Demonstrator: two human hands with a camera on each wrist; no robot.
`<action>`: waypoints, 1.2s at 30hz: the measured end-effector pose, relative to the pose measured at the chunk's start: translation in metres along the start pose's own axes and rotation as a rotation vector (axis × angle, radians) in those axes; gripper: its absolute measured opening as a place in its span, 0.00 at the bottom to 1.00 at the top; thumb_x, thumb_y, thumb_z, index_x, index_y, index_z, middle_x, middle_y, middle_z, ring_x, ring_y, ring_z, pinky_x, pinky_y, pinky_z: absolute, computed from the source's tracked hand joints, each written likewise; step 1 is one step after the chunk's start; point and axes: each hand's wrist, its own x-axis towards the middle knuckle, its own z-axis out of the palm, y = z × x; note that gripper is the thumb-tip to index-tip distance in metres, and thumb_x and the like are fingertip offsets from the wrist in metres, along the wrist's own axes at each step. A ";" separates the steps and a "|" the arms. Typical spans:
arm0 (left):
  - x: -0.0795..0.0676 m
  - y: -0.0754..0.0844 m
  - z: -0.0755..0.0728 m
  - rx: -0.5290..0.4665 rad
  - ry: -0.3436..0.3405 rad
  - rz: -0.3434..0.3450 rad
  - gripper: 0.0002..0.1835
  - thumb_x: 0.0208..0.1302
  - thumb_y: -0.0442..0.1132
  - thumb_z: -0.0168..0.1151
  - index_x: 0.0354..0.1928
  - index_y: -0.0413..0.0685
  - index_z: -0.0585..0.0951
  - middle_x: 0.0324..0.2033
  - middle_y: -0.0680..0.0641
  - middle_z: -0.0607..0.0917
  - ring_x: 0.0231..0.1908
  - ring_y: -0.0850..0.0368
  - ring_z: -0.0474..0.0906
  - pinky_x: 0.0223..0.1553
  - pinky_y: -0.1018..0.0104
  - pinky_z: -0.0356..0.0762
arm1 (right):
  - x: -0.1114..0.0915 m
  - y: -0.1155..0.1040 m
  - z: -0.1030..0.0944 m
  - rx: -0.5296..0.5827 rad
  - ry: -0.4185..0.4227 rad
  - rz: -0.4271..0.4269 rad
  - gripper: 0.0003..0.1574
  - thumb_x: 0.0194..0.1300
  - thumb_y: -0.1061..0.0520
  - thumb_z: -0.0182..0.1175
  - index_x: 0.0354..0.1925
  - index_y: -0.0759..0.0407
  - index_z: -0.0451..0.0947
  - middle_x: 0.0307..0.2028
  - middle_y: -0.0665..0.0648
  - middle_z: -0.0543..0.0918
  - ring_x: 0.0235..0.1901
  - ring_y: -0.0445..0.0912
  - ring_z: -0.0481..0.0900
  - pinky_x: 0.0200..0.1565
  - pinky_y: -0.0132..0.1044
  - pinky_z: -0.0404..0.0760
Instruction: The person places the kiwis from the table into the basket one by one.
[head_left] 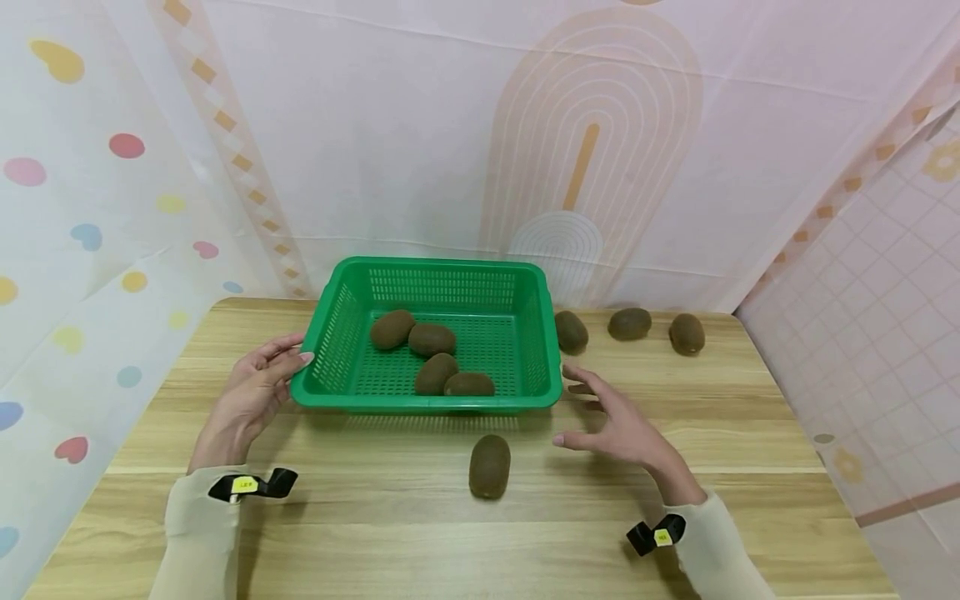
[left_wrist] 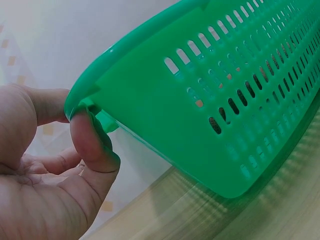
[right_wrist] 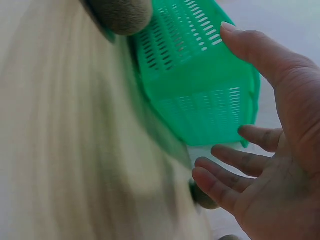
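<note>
Cream sleeves (head_left: 198,525) are closest to me, one at each side, each with a little black gadget (head_left: 281,482) with a yellow label at the wrist. Both arms reach over a light wood-grain table (head_left: 375,550). Next up, between the hands but nearer than the basket, one brown kiwi (head_left: 490,467) lies by itself, pretty much end-on to me.

Right hand (head_left: 618,421) is just off the basket's right end, thumb held well away from the fingers, nothing in its grasp. Can't tell if any fingertip actually touches the plastic. Left hand (head_left: 251,392) is pinching the rim at the near left corner, thumb and finger on either side of it.

That's a green plastic basket (head_left: 427,402) with slotted walls, right between the two hands. Can't tell if its base sits flat. Inside are four kiwis (head_left: 432,340), two touching further back, two bunched by the near wall.

Further off to the right, three more kiwis (head_left: 630,323) sit along the table's back edge, then comes a pale patterned cloth (head_left: 375,150) with arches.
</note>
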 end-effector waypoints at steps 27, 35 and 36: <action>0.000 0.001 0.000 0.030 0.007 -0.004 0.17 0.73 0.28 0.59 0.60 0.45 0.74 0.42 0.52 0.88 0.40 0.62 0.88 0.39 0.71 0.89 | -0.008 -0.008 0.046 -0.094 -0.216 -0.173 0.59 0.53 0.37 0.79 0.76 0.52 0.64 0.72 0.51 0.71 0.72 0.49 0.69 0.71 0.48 0.73; 0.001 0.000 -0.001 0.023 0.005 0.001 0.16 0.73 0.27 0.59 0.60 0.45 0.75 0.42 0.52 0.88 0.39 0.61 0.88 0.39 0.71 0.89 | -0.004 -0.019 0.062 -0.095 -0.227 -0.173 0.60 0.52 0.38 0.80 0.76 0.50 0.64 0.71 0.52 0.73 0.69 0.50 0.73 0.67 0.46 0.79; 0.001 0.000 -0.001 0.022 0.006 0.003 0.16 0.73 0.27 0.59 0.60 0.45 0.76 0.42 0.52 0.88 0.39 0.62 0.88 0.39 0.71 0.89 | -0.003 -0.021 0.064 -0.098 -0.225 -0.174 0.60 0.52 0.37 0.80 0.76 0.49 0.63 0.71 0.51 0.73 0.68 0.49 0.73 0.67 0.45 0.79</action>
